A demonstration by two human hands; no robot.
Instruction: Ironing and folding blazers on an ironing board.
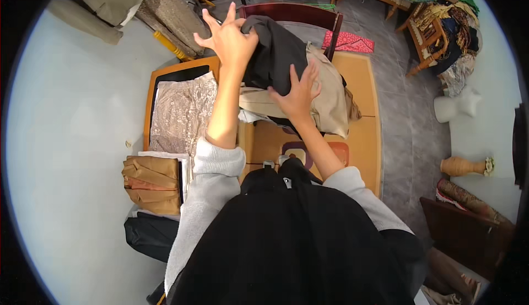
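The person's black top [319, 239] lay nearest the camera. Beyond it stood a light-brown table [365, 101], with a dark red-brown chair [284, 12] at its far edge. A beige garment [330, 96] was spread over the table, and a black cloth [273, 52] lay bunched across its left part, between the two hands. To the left lay a patterned lace garment [182, 107] and, nearer, a folded brown jacket [151, 184]. The left hand [231, 36] was raised with its fingers spread wide, the black cloth against its right edge; whether its thumb gripped any could not be told. The right hand [296, 94], fingers spread and gripping nothing, was over the edge where black met beige.
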